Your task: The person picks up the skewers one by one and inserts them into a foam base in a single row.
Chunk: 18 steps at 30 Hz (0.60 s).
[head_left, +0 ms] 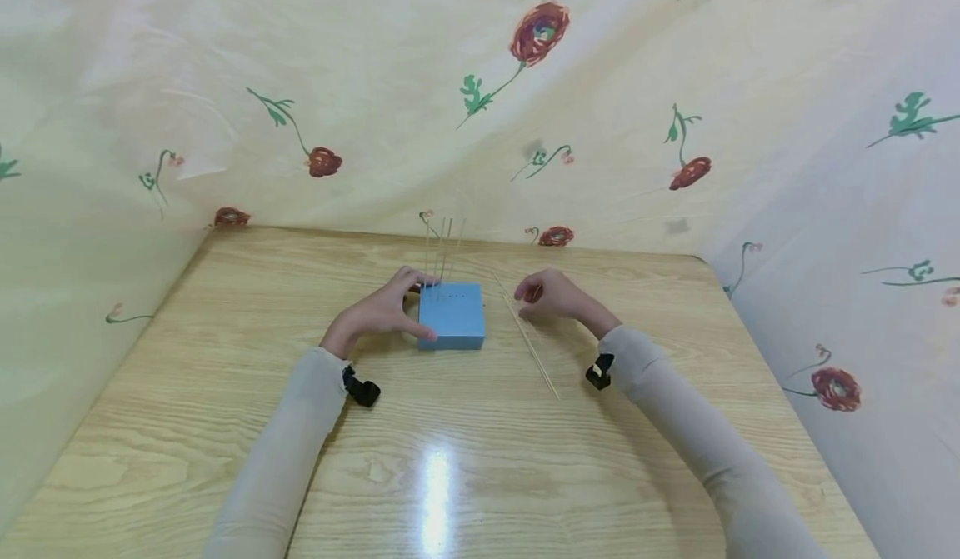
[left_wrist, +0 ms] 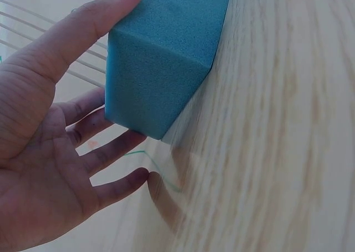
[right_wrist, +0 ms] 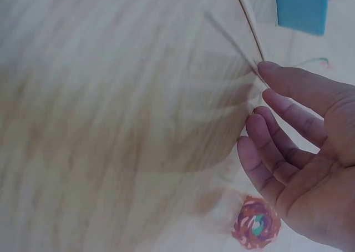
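Note:
A blue foam block [head_left: 452, 317] sits on the wooden table. My left hand [head_left: 382, 307] grips its left side, thumb at the near edge and fingers round the far edge. The left wrist view shows the thumb [left_wrist: 94, 27] on one face of the block and fingertips against another. Several thin wooden sticks [head_left: 443, 247] stand upright in the block toward its far left. Right of the block, thin sticks [head_left: 536, 359] lie slantwise on the table. My right hand [head_left: 555, 295] is at these sticks, its thumb and forefinger parted, with the thumb tip [right_wrist: 270, 67] right at a stick [right_wrist: 250, 23].
A pale cloth [head_left: 405, 109] printed with red flowers hangs behind the table and along its sides. The glossy wooden tabletop [head_left: 480, 492] reflects a bright light near the front. Dark wrist cameras [head_left: 362, 388] are strapped on both sleeves.

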Each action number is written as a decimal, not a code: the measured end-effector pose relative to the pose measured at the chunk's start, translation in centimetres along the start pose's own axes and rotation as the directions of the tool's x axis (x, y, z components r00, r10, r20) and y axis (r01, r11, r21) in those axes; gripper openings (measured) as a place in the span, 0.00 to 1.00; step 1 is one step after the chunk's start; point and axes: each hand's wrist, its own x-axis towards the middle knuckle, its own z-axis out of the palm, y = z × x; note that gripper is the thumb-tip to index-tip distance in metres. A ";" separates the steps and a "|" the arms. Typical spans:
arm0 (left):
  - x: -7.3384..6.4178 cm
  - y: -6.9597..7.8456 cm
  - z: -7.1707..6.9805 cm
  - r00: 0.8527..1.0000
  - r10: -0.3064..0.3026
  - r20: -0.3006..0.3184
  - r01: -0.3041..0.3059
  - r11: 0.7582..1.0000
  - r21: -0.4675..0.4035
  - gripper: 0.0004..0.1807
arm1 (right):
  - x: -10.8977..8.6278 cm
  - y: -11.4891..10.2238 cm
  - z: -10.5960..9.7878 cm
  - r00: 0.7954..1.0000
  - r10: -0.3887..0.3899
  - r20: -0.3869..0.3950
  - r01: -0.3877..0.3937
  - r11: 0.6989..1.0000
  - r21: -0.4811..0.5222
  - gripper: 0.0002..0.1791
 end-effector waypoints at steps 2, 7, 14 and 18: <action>0.0 0.0 0.0 1.000 -0.001 -0.001 0.001 1.000 -0.003 0.51 | 0.1 0.3 -0.3 1.000 0.007 0.005 -0.007 1.000 0.004 0.10; 0.1 0.0 -0.1 1.000 0.008 -0.008 -0.008 1.000 -0.007 0.51 | 0.4 1.2 -1.3 1.000 0.021 0.019 -0.021 1.000 0.002 0.09; 0.2 0.0 -0.1 1.000 -0.001 -0.016 0.001 1.000 0.012 0.52 | 0.8 2.5 -2.6 0.999 0.030 0.012 -0.030 0.999 -0.032 0.05; 0.2 -0.1 -0.1 1.000 -0.007 -0.014 0.007 1.000 0.017 0.53 | 0.8 3.1 -3.1 0.997 0.071 0.005 -0.070 0.996 -0.052 0.03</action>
